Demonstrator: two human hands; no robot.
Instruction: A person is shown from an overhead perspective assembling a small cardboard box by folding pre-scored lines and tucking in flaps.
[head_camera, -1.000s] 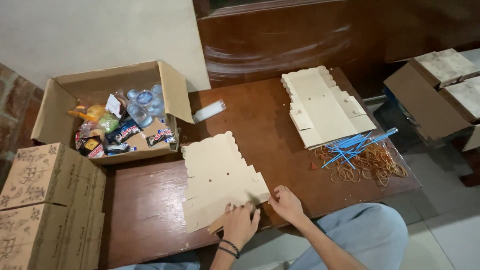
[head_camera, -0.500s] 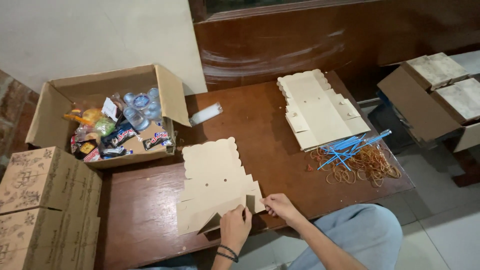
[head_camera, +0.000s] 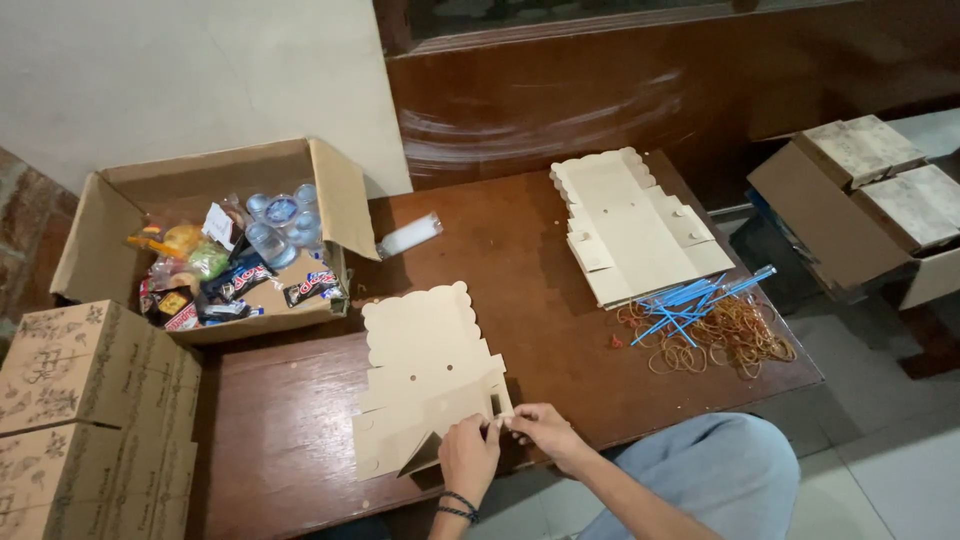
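A flat tan cardboard box blank (head_camera: 425, 370) with scalloped edges lies on the brown wooden table (head_camera: 540, 300) in front of me. My left hand (head_camera: 468, 455) and my right hand (head_camera: 535, 428) both pinch its near right corner, where a flap is folded up. A dark band sits on my left wrist. A stack of the same flat blanks (head_camera: 630, 225) lies further right on the table.
An open carton (head_camera: 215, 240) at the left holds snack packets and small water cups. A clear plastic cup (head_camera: 408, 237) lies beside it. Blue straws (head_camera: 700, 297) and rubber bands (head_camera: 725, 340) sit right. Patterned folded boxes (head_camera: 90, 420) stack left; more fill a carton (head_camera: 860, 200) right.
Both hands have come together at the blank's near right corner and lifted a flap there. The view has shifted slightly.
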